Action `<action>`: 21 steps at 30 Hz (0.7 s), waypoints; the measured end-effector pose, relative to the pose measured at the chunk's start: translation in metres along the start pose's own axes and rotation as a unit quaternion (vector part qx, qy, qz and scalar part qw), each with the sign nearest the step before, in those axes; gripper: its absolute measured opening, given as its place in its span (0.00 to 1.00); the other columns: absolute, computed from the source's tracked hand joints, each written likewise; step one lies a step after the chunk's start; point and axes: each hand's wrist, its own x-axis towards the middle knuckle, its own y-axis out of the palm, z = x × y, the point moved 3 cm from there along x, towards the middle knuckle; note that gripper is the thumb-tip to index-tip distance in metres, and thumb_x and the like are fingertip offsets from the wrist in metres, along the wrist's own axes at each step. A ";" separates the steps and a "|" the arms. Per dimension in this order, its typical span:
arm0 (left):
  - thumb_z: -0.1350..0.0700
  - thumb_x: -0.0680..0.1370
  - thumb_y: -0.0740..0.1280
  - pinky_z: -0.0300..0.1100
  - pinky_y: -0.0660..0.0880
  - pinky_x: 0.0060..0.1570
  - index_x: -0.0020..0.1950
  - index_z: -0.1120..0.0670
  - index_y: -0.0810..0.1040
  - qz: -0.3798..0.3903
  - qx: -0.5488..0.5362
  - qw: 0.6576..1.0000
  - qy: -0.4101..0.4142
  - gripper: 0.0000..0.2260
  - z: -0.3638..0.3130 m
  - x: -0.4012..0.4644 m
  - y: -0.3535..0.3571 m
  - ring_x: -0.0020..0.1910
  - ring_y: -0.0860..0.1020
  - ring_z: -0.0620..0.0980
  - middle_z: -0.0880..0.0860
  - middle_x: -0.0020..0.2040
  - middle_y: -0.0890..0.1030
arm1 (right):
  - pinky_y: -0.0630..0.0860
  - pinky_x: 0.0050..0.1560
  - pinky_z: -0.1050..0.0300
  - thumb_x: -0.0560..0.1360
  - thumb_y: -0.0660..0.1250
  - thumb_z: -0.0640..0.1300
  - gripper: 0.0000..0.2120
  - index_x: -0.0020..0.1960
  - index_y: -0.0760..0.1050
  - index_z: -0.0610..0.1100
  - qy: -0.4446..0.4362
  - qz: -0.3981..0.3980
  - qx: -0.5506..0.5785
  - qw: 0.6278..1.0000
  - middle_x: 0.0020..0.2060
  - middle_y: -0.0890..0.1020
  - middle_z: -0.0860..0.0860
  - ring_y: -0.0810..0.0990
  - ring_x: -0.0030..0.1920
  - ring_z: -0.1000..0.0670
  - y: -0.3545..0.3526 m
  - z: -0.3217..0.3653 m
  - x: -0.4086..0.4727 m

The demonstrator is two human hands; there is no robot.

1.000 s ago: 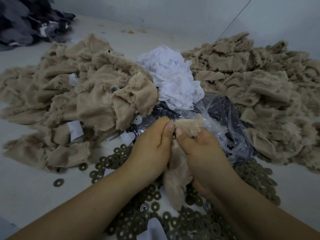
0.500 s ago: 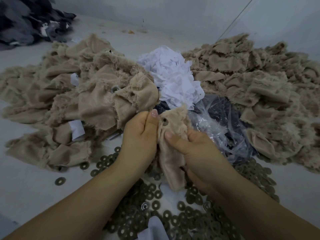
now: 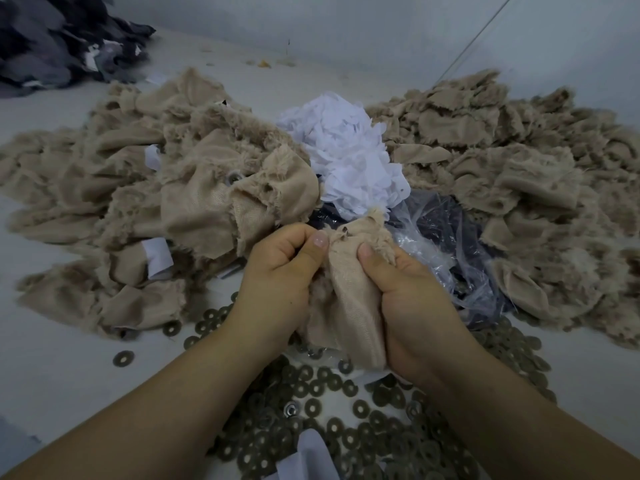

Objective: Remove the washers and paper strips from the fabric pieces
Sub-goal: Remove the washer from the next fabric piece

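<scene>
A beige furry fabric piece (image 3: 349,299) hangs between both hands above the floor. My left hand (image 3: 277,282) pinches its upper left edge with the thumb. My right hand (image 3: 412,299) grips its right side, thumb pressed on the cloth. A small dark hole or washer spot (image 3: 344,231) shows near the top of the piece. Several dark washers (image 3: 332,407) lie scattered below my wrists. A heap of white paper strips (image 3: 349,157) sits just beyond the hands.
A pile of beige fabric pieces (image 3: 166,202) with paper strips lies on the left, another beige pile (image 3: 519,188) on the right. A clear plastic bag (image 3: 446,244) lies behind my right hand. Dark grey fabric (image 3: 59,39) is heaped at the far left.
Both hands have shifted their hold on the fabric piece, first lifting it, then bunching it closer; the small dark spot near its top has come into view.
</scene>
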 end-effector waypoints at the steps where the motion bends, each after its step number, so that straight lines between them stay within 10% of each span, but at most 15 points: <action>1: 0.51 0.78 0.63 0.40 0.72 0.32 0.34 0.51 0.77 0.001 0.002 1.000 0.003 0.13 -0.001 0.000 0.000 0.31 0.71 0.46 0.50 0.31 0.75 | 0.81 0.58 0.43 0.84 0.59 0.44 0.14 0.62 0.79 0.40 0.001 0.001 -0.006 1.000 0.53 0.86 0.40 0.85 0.55 0.42 0.000 0.000 -0.001; 13: 0.52 0.78 0.64 0.37 0.71 0.30 0.37 0.52 0.77 -0.026 0.018 0.999 0.033 0.10 -0.004 -0.001 -0.004 0.30 0.71 0.45 0.51 0.31 0.75 | 0.83 0.47 0.50 0.78 0.67 0.50 0.12 0.52 0.83 0.42 -0.027 -0.007 -0.108 0.994 0.45 0.87 0.47 0.87 0.46 0.47 -0.002 0.007 -0.004; 16: 0.49 0.78 0.62 0.44 0.70 0.32 0.39 0.55 0.76 -0.047 -0.001 0.999 0.019 0.12 -0.003 0.001 -0.009 0.32 0.69 0.51 0.64 0.33 0.73 | 0.75 0.30 0.54 0.80 0.65 0.46 0.12 0.38 0.78 0.46 -0.181 -0.122 -0.481 0.849 0.27 0.79 0.56 0.76 0.27 0.55 -0.017 0.026 0.001; 21: 0.49 0.78 0.62 0.47 0.73 0.36 0.41 0.57 0.76 -0.068 -0.013 0.997 0.012 0.13 -0.002 0.003 -0.013 0.35 0.73 0.52 0.66 0.38 0.76 | 0.74 0.41 0.57 0.76 0.63 0.42 0.09 0.51 0.81 0.47 -0.185 -0.080 -0.782 0.590 0.45 0.78 0.50 0.76 0.41 0.49 -0.023 0.022 0.009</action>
